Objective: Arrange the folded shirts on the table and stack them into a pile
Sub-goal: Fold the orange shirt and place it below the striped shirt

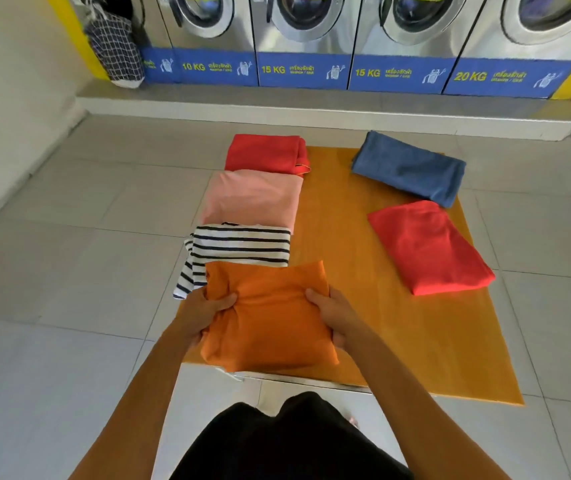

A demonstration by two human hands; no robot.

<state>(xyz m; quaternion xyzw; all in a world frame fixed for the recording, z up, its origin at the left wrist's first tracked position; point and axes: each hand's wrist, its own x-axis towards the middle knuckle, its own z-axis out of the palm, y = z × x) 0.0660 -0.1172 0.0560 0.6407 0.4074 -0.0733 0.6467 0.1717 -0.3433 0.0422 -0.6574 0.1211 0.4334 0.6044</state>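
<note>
A folded orange shirt [270, 317] is gripped at both sides, my left hand [204, 313] on its left edge and my right hand [332, 315] on its right edge. It overlaps the near end of a row on the mustard cloth [339, 237]: a black-and-white striped shirt [242, 247], then a pink shirt [253, 199], then a red shirt [263, 154] farthest away. On the cloth's right side lie a folded blue shirt [410, 168] and, nearer, another red shirt [427, 247], apart from each other.
The cloth lies on a grey tiled floor [69, 271]. A row of steel washing machines [305, 36] on a raised step lines the far wall. A checked laundry bag [116, 46] hangs at the far left. My black shorts [277, 445] fill the bottom edge.
</note>
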